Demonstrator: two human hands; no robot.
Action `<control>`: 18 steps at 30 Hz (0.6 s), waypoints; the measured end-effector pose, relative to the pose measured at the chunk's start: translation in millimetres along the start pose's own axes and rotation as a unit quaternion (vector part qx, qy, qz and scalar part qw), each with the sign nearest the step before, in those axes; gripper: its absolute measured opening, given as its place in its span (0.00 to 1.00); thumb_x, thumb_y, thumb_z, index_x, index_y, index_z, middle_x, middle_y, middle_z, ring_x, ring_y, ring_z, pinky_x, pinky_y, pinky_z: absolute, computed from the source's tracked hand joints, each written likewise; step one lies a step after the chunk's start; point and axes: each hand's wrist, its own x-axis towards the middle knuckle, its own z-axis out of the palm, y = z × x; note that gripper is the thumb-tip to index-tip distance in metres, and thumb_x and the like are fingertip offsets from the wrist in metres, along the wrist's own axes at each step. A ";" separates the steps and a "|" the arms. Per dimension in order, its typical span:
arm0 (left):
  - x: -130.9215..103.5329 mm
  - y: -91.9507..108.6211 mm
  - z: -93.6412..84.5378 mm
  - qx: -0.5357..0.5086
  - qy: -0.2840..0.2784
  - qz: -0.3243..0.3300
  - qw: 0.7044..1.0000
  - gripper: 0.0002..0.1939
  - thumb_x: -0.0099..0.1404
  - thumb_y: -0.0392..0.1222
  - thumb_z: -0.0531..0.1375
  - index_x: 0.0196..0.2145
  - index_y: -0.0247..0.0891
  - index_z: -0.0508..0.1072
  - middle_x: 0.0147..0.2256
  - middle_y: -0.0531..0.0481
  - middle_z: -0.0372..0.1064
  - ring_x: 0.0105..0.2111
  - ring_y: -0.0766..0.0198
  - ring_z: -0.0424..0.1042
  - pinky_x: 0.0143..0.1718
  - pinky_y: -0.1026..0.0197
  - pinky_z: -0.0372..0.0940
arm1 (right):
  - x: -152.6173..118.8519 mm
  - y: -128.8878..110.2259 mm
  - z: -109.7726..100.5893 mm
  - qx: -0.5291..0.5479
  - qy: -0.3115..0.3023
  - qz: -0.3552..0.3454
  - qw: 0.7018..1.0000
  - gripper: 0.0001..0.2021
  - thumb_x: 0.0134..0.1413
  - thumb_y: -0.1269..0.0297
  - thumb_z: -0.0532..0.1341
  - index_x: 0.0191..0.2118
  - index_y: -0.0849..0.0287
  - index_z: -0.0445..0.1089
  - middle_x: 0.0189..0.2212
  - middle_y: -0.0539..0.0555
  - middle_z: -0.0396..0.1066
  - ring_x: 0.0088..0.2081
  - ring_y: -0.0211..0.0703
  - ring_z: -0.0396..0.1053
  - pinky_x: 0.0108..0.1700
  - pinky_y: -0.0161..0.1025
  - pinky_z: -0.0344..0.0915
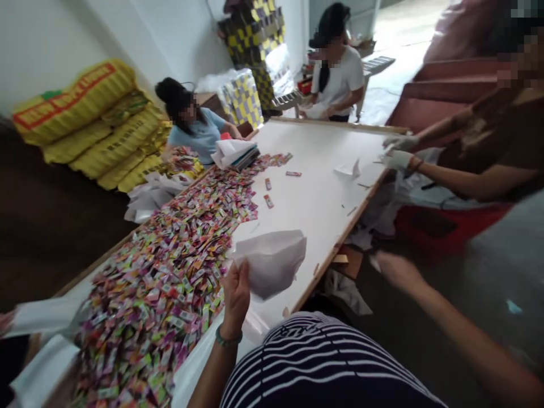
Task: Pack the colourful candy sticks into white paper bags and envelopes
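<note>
My left hand (236, 288), with a bracelet at its wrist, pinches a translucent white plastic bag (272, 263) by its near edge. The bag hangs out over the white tabletop (306, 187). To the left of that hand spreads a large heap of small colourful wrapped packets (170, 272). My right hand (395, 269) is out past the table's right edge, above the floor, and somewhat blurred. Its fingers are closed, with a small whitish bit (374, 263) at the tips that I cannot make out.
Co-workers stand or sit around: a person in light blue (199, 130), one in white (338, 85), and gloved hands (399, 153) at right. Yellow sacks (97, 130) are stacked at left. A wooden rim (335, 249) edges the table; a red container (442, 226) lies beyond.
</note>
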 end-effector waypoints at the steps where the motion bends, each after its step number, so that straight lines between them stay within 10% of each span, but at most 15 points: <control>1: -1.3 -0.8 -1.5 -0.010 -0.008 -0.003 1.000 0.25 0.61 0.63 0.57 0.34 0.35 0.74 0.28 0.50 0.70 0.31 0.63 0.68 0.33 0.64 0.64 | -13.7 8.1 9.9 -0.011 -0.033 0.000 0.999 0.22 0.33 0.40 0.66 0.13 0.51 0.61 0.15 0.59 0.63 0.28 0.59 0.70 0.34 0.56 0.62; 7: -0.2 -20.9 7.9 -0.100 -0.047 -0.068 0.992 0.22 0.62 0.59 0.58 0.38 0.36 0.74 0.32 0.49 0.72 0.33 0.63 0.68 0.35 0.64 0.64 | -27.1 -57.3 107.1 0.280 -0.307 0.007 0.910 0.39 0.29 0.38 0.69 0.50 0.54 0.72 0.53 0.61 0.70 0.52 0.55 0.68 0.51 0.50 0.66; 12: 19.3 -78.2 22.6 -0.231 -0.005 -0.169 0.958 0.26 0.57 0.60 0.62 0.44 0.36 0.72 0.39 0.46 0.74 0.36 0.61 0.71 0.39 0.61 0.66 | 21.3 -107.1 175.7 0.232 -0.455 0.038 0.859 0.23 0.35 0.46 0.71 0.32 0.63 0.76 0.29 0.54 0.75 0.31 0.45 0.70 0.36 0.40 0.67; 18: 51.3 -183.0 40.3 -0.195 0.059 -0.281 0.938 0.34 0.43 0.67 0.65 0.35 0.34 0.73 0.29 0.47 0.74 0.29 0.60 0.70 0.32 0.59 0.66 | 65.9 -59.9 269.8 0.010 -0.457 0.015 0.889 0.19 0.36 0.48 0.67 0.22 0.64 0.73 0.16 0.48 0.65 0.23 0.38 0.63 0.26 0.34 0.59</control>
